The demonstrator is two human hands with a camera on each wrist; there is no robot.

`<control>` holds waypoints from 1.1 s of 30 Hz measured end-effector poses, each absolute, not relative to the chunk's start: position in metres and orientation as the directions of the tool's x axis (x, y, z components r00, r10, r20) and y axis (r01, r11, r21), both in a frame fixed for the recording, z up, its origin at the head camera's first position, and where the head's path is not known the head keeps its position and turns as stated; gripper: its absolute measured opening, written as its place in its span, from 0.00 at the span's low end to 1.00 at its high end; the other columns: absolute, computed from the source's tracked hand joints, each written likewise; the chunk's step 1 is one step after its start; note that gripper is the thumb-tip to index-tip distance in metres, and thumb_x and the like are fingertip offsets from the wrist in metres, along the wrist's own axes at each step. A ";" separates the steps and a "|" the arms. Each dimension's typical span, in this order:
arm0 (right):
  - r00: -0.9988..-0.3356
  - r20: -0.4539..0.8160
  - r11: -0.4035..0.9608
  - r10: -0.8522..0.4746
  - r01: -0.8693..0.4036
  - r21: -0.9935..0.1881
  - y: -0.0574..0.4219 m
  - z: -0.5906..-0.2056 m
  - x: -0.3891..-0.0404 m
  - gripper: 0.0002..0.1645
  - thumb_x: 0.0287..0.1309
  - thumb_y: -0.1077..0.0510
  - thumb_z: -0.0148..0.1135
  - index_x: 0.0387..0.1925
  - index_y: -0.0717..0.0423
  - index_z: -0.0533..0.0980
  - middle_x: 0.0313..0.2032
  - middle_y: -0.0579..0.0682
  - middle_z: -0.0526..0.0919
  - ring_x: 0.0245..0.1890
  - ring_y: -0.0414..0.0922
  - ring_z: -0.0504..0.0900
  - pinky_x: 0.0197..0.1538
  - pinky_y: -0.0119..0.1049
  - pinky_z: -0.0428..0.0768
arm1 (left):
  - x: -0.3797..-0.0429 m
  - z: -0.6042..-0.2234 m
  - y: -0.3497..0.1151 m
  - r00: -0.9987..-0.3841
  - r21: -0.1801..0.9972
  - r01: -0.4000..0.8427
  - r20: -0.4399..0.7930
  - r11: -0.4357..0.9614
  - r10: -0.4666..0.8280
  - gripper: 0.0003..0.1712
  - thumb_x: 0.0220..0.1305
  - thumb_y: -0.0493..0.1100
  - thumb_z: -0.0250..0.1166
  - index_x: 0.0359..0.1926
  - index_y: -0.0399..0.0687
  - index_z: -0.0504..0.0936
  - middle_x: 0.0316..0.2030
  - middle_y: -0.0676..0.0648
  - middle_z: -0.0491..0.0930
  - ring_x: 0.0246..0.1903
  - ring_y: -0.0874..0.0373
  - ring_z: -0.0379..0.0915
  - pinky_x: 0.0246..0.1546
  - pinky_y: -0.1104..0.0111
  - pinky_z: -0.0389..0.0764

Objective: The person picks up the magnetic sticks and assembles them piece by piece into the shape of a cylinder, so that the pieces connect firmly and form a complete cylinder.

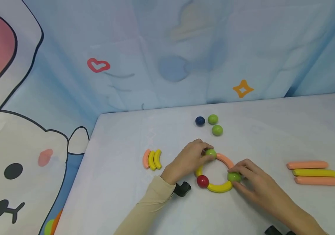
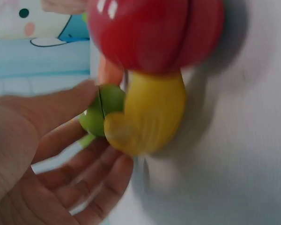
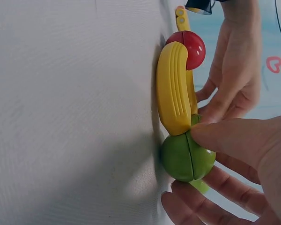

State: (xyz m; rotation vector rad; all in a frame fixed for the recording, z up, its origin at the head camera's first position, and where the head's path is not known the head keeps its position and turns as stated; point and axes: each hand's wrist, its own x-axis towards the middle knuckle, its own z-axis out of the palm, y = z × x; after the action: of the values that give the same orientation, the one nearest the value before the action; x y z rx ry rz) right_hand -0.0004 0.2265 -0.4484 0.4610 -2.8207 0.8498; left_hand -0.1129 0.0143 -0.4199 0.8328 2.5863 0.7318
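Balls and curved rods form a closed ring on the white table. My left hand [image 1: 188,160] pinches the green ball [image 1: 210,153] at the ring's far side between thumb and fingers. My right hand [image 1: 257,184] grips another green ball [image 1: 234,177] on the ring's right, its thumb on top in the right wrist view. An orange curved rod [image 1: 225,159] runs between these two balls. A yellow curved rod [image 1: 220,187] joins the right green ball to the red ball [image 1: 203,181]. From the red ball a second yellow curved rod [image 1: 198,171] leads up, partly behind my left hand.
Beyond the ring lie a dark blue ball [image 1: 200,121] and two green balls [image 1: 217,130]. To the left are an orange curved piece [image 1: 146,159] and two yellow ones [image 1: 154,160]. Straight rods, two orange and one yellow [image 1: 314,173], lie at right. A printed curtain [image 1: 155,88] hangs behind.
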 end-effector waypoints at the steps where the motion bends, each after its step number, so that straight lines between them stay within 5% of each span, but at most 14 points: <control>1: -0.937 0.247 0.791 -0.246 -0.342 -0.507 0.227 -0.449 0.000 0.27 0.41 0.66 0.86 0.46 0.49 0.85 0.45 0.40 0.77 0.41 0.40 0.80 0.45 0.43 0.87 | -0.113 -0.420 0.015 -0.770 0.549 0.460 -0.145 0.698 0.621 0.23 0.72 0.47 0.69 0.64 0.46 0.83 0.48 0.52 0.81 0.41 0.67 0.73 0.42 0.82 0.74; 11: -0.936 0.212 0.784 -0.280 -0.350 -0.513 0.228 -0.444 -0.001 0.30 0.36 0.69 0.87 0.45 0.51 0.86 0.45 0.40 0.80 0.41 0.41 0.82 0.47 0.44 0.87 | -0.112 -0.420 0.018 -0.767 0.521 0.500 -0.103 0.691 0.633 0.24 0.66 0.43 0.75 0.61 0.44 0.85 0.46 0.51 0.82 0.38 0.67 0.72 0.41 0.85 0.73; 19: -0.901 0.081 0.811 -0.427 -0.421 -0.406 0.229 -0.439 -0.006 0.29 0.41 0.64 0.87 0.49 0.49 0.86 0.48 0.41 0.82 0.45 0.43 0.83 0.49 0.44 0.87 | -0.101 -0.415 0.006 -0.765 0.386 0.572 -0.067 0.723 0.641 0.26 0.70 0.50 0.72 0.65 0.49 0.82 0.54 0.51 0.79 0.48 0.64 0.74 0.54 0.81 0.75; 26: -0.832 -0.088 0.799 -0.548 -0.490 -0.350 0.227 -0.437 -0.020 0.23 0.48 0.59 0.84 0.48 0.47 0.88 0.48 0.45 0.85 0.45 0.46 0.85 0.48 0.48 0.87 | -0.080 -0.411 -0.036 -0.668 0.422 0.662 -0.043 0.619 0.743 0.23 0.70 0.52 0.71 0.60 0.47 0.85 0.50 0.51 0.78 0.42 0.66 0.72 0.47 0.84 0.73; 33: -0.838 -0.034 0.794 -0.545 -0.502 -0.343 0.218 -0.438 -0.025 0.22 0.45 0.58 0.86 0.44 0.44 0.88 0.45 0.41 0.86 0.40 0.41 0.85 0.45 0.43 0.88 | -0.062 -0.421 -0.056 -0.572 0.364 0.760 -0.019 0.539 0.820 0.21 0.68 0.49 0.74 0.59 0.48 0.86 0.49 0.52 0.76 0.43 0.67 0.73 0.46 0.88 0.72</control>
State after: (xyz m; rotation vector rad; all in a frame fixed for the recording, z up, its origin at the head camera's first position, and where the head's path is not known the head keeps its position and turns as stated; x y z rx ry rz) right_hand -0.0245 0.2182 -0.4383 0.9092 -3.0985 0.5324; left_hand -0.0620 -0.0555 -0.4208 1.3433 2.5866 0.4745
